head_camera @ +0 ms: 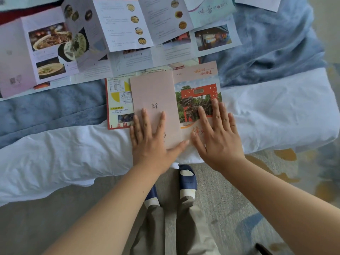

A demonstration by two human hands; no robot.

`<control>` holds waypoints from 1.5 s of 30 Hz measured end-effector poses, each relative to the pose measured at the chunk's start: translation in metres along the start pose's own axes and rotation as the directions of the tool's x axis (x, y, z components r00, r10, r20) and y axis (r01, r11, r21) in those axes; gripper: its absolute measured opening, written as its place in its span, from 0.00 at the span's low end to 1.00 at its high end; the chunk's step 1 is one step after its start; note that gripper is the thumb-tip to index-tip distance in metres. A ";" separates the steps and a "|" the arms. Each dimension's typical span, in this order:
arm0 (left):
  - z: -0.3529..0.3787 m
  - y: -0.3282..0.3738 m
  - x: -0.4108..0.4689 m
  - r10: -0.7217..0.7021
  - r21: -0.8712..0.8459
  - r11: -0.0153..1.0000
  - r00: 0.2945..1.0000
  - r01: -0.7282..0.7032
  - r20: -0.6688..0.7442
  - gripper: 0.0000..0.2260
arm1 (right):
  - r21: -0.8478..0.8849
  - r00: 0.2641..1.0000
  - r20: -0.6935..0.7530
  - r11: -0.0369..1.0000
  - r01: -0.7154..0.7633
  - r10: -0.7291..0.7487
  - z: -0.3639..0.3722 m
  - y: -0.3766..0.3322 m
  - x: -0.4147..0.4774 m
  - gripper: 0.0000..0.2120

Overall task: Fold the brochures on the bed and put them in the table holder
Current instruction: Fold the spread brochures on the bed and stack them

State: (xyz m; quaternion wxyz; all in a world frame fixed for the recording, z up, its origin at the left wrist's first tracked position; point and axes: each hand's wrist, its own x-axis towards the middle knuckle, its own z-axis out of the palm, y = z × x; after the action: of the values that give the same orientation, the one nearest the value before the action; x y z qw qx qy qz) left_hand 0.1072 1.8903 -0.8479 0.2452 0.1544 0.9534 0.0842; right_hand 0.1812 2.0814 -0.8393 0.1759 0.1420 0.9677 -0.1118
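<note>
A pink brochure [156, 92] lies partly folded at the near edge of the bed, its right panel showing a red gate photo. My left hand [149, 137] presses flat on the plain pink panel with straight, spread fingers. My right hand [217, 133] lies flat on the photo panel, fingers spread. Under the pink one peeks a brochure with a red border [117, 103]. Farther back several unfolded brochures with food photos [49, 50] and white text panels [125, 24] overlap across the bed. No table holder is in view.
The bed has a white sheet [276, 111] and a rumpled blue blanket [272, 43]. My feet in blue and white slippers [187, 183] stand on grey patterned carpet [230, 199] right at the bed's edge.
</note>
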 end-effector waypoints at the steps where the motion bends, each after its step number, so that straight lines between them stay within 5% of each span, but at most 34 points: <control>1: 0.002 -0.002 -0.003 0.019 0.011 1.000 1.000 -0.019 -0.005 0.52 | 0.005 1.000 0.002 1.000 0.003 -0.003 0.000 0.001 0.000 0.36; 12: -0.007 0.000 -0.011 0.119 0.036 0.992 0.993 -0.119 -0.005 0.37 | 0.017 0.996 0.009 0.996 0.084 -0.084 -0.007 -0.003 0.000 0.41; 19: -0.016 -0.003 -0.010 0.082 0.028 0.996 0.996 -0.081 -0.035 0.40 | -0.101 0.985 -0.007 0.981 0.169 -0.170 -0.010 -0.025 0.007 0.37; 25: -0.018 -0.010 -0.003 0.087 0.018 0.996 0.993 -0.088 0.085 0.44 | -0.065 0.993 -0.003 0.991 0.119 -0.120 -0.009 -0.038 0.014 0.39; 29: -0.017 -0.005 -0.002 0.024 -0.084 0.996 0.994 -0.015 0.104 0.43 | -0.061 1.000 0.023 0.998 0.013 -0.012 -0.010 -0.033 0.019 0.40; 36: -0.025 0.007 0.002 -0.076 -0.339 0.939 0.997 0.064 -0.022 0.42 | 0.034 0.999 -0.029 0.999 0.040 -0.039 -0.007 -0.045 0.019 0.38; 45: -0.038 -0.022 -0.007 -0.076 -0.325 0.942 0.996 0.084 0.039 0.54 | 0.044 0.989 -0.084 0.991 0.125 -0.121 -0.012 -0.068 0.014 0.37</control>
State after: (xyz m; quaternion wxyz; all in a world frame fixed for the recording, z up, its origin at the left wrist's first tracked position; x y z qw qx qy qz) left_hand 0.0888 1.8642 -0.8175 0.2828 0.0739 0.9285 0.2289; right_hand 0.1435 2.0239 -0.8227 0.1255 0.0906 0.9780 -0.1402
